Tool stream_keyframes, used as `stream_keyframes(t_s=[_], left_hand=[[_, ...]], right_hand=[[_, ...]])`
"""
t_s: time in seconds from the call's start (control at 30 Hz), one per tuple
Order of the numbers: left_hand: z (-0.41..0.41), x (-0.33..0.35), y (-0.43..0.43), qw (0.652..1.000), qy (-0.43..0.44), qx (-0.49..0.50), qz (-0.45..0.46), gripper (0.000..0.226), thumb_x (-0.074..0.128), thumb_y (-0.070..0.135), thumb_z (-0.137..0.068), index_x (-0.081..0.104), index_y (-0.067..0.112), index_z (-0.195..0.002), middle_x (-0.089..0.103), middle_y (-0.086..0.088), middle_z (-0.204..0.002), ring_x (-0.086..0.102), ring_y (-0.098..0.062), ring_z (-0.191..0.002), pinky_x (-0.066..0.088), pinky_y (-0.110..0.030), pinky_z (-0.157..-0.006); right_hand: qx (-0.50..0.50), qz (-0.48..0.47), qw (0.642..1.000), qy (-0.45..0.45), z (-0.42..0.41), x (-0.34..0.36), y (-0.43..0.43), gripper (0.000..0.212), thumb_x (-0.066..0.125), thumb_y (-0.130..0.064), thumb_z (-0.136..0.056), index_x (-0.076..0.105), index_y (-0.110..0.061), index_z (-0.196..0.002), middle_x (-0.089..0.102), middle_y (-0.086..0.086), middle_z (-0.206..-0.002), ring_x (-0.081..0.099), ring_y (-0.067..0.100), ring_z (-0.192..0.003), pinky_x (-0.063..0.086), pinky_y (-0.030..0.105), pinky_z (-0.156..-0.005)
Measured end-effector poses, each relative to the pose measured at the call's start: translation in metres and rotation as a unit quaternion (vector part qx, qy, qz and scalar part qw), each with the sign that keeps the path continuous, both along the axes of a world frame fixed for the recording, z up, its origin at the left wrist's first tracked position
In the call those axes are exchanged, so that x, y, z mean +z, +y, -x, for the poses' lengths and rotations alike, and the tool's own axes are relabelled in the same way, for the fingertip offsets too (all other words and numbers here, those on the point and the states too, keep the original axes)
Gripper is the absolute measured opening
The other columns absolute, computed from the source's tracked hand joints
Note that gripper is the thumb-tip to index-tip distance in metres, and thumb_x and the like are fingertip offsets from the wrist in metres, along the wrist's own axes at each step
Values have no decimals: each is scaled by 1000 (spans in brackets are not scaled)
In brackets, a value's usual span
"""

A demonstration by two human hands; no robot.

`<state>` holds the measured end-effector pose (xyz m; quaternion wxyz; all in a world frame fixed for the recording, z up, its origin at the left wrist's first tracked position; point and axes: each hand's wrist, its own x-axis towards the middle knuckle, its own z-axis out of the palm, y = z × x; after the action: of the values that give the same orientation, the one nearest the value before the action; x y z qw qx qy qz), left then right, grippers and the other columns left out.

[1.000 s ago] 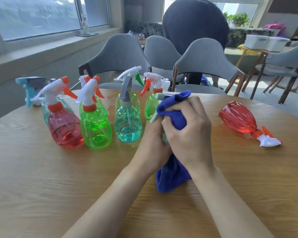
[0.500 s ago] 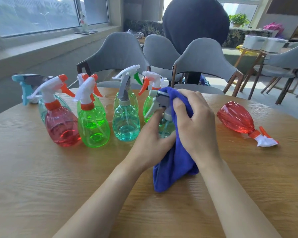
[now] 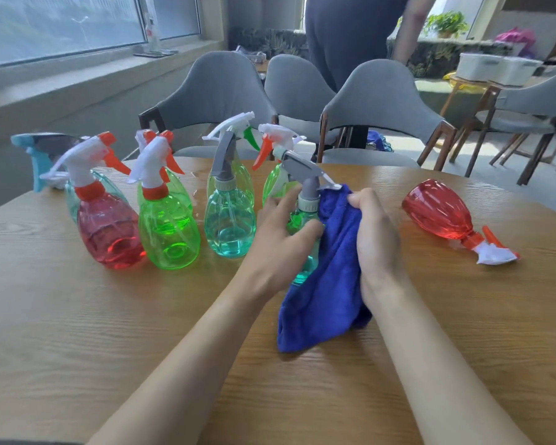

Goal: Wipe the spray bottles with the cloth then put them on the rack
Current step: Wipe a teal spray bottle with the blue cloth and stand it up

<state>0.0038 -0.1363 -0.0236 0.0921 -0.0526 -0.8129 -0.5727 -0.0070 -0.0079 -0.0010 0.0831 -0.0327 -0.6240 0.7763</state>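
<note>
1. Worktop [image 3: 77, 348]: wood grain, carries everything; no rack in view.
2. Row of bottles [image 3: 169, 232]: upright, left of the hands, triggers on.
3. Cloth [image 3: 328, 284]: blue, hangs from the right hand, lower end on the worktop, draped against the held bottle's right side.
4. Red bottle [image 3: 437, 213]: on its side, well apart at right, nozzle toward the viewer; right hand is nearer.
5. Held bottle [image 3: 308, 200]: teal, grey trigger, long axis upright, between the hands.
6. Left hand [image 3: 283, 239]: fingers curled round the bottle's body from the left.
7. Right hand [image 3: 376, 239]: fingers bunched on the cloth, just right of the neck. Judgement: the wipe goes leftward onto the bottle, then along its upright axis.
</note>
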Motion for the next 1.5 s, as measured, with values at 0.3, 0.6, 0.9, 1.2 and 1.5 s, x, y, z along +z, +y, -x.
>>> stream_keyframes(t_s=[0.3,0.6,0.9,1.2,1.5], left_hand=[[3,-15,-1,996,71,52,-34,42,67,19,-100,48,30,-136,59,5,-135,53,2,-127,43,-18,-105],[4,-6,-14,994,97,41,5,56,52,-2,-104,45,32,-148,60,8,-125,57,18,-90,43,0,-79],[1,-3,-11,988,149,4,31,62,57,-7,-100,44,32,-147,65,39,-110,59,10,-114,40,-5,-96],[-4,-1,-16,991,125,-54,5,65,47,-7,-104,37,29,-158,65,13,-141,60,-4,-133,46,-28,-113],[-5,-2,-16,989,116,-92,12,70,42,-11,-102,34,25,-162,58,5,-152,52,-14,-145,40,-50,-123]], right_hand=[[91,-25,994,45,-5,-6,-5,49,63,-34,-81,59,12,-97,55,21,-87,48,25,-85,39,47,-77],[-58,14,996,62,5,-3,6,15,61,-17,-104,74,-20,-99,67,-11,-77,61,5,-72,49,22,-66],[-65,-123,970,201,1,1,-14,23,67,-16,-104,74,-21,-126,75,-9,-125,67,5,-122,52,34,-110],[-70,-210,935,275,-9,-4,-23,5,75,-13,-98,77,-14,-103,69,-3,-105,67,12,-105,48,19,-94],[-67,-185,941,275,-4,-2,-11,7,72,-15,-101,65,-16,-104,69,0,-104,66,13,-101,49,21,-91]])
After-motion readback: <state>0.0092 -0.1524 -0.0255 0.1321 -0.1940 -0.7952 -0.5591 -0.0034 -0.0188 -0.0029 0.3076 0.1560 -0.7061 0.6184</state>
